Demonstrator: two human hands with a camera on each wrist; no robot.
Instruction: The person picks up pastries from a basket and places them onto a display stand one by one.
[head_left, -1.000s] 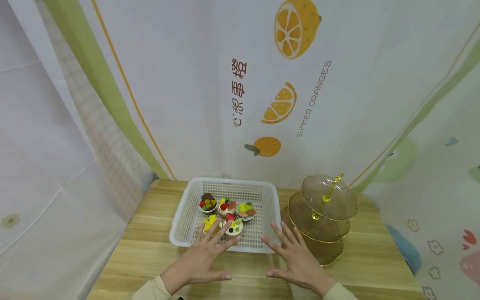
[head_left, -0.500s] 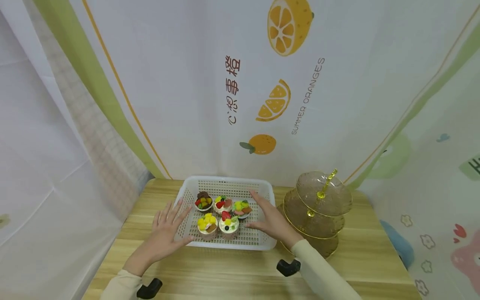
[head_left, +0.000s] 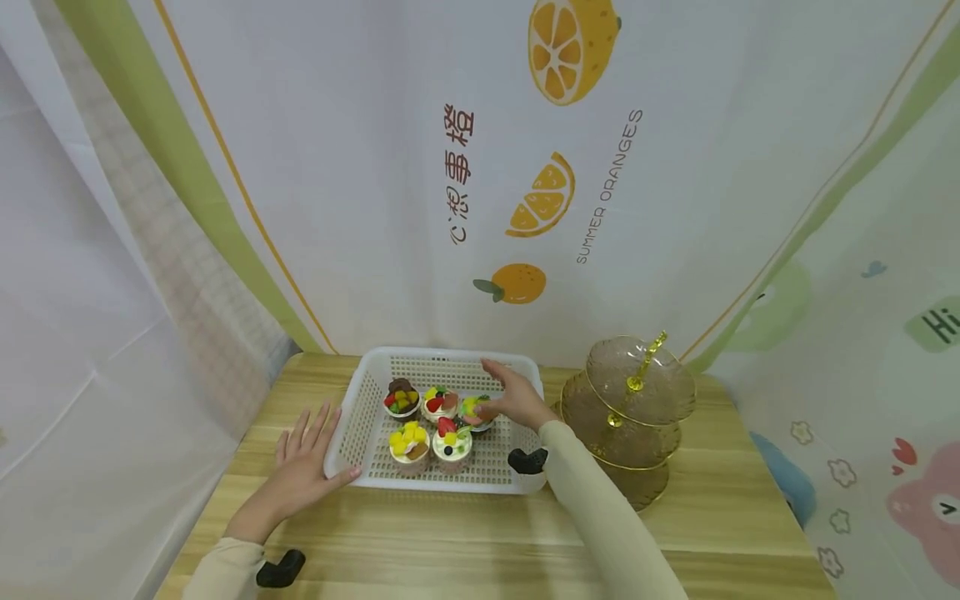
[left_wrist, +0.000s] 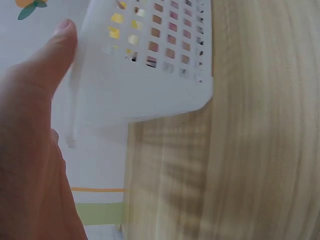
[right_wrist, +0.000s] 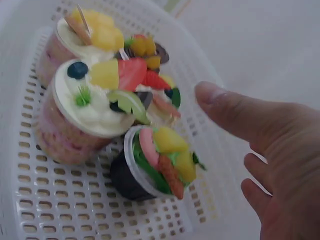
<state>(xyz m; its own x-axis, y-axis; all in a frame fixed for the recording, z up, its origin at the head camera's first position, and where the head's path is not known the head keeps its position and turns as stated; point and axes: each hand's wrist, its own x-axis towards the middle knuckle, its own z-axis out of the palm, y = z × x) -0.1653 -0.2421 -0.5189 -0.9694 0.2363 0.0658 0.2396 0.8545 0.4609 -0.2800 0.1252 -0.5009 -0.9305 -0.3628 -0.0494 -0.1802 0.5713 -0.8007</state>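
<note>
A white perforated plastic basket (head_left: 442,482) holds several toy-like cups of dessert with fruit toppings. Inside are a dark chocolate cup (head_left: 402,403), a strawberry-topped cup (head_left: 439,406), a yellow-topped cup (head_left: 409,443) and a white cream cup (head_left: 452,446). My right hand (head_left: 517,400) hovers over the basket's right side, thumb and fingers apart, beside a dark cup with green and yellow topping (right_wrist: 155,165). It holds nothing. My left hand (head_left: 300,475) is at the basket's left front corner, fingers spread, thumb at the rim; contact is unclear.
Right of the basket stands a three-tier tinted stand (head_left: 637,417) with gold rims and a gold handle; the right forearm passes in front of its edge. Both sit on a wooden table (head_left: 420,550). A printed curtain (head_left: 375,208) hangs close behind.
Both hands have moved apart from the basket's front. The left went leftward to its corner, and the right reached in over the right-hand cup. The view shifted slightly.
</note>
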